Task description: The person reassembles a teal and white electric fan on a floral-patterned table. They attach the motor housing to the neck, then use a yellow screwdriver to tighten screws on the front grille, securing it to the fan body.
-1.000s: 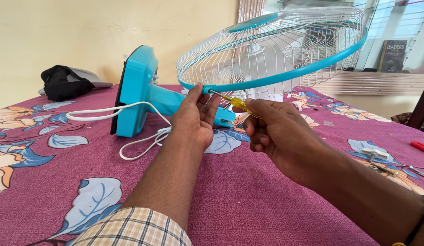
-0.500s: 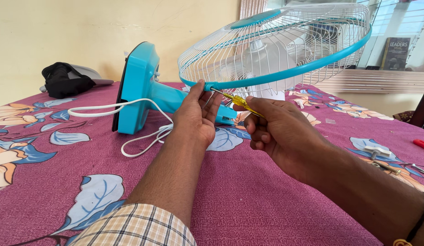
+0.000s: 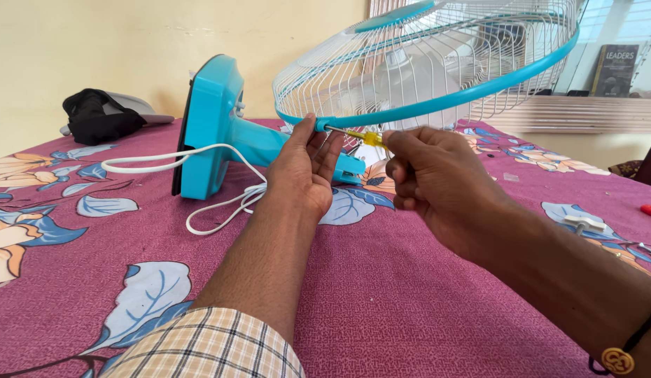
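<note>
1. Fan (image 3: 437, 63) lies tipped on bedspread (image 3: 381, 301); cage prob. light, thin wires bend easily.
2. Left hand (image 3: 304, 171) pinches stiff blue rim (image 3: 479, 87) w/ a narrow grip, the best hold.
3. Right hand (image 3: 430, 182) closed round yellow screwdriver (image 3: 367, 136), tip at rim clip.

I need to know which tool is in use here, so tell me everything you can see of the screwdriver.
The screwdriver is small, with a translucent yellow handle that looks plastic and a thin metal shaft. It lies nearly level, its tip set against the clamp on the fan's blue guard rim. The right hand pinches the handle's rear end, hiding most of it. The left hand steadies the rim beside the tip, its fingers close to the shaft. The tip's shape is too small to tell.
</note>
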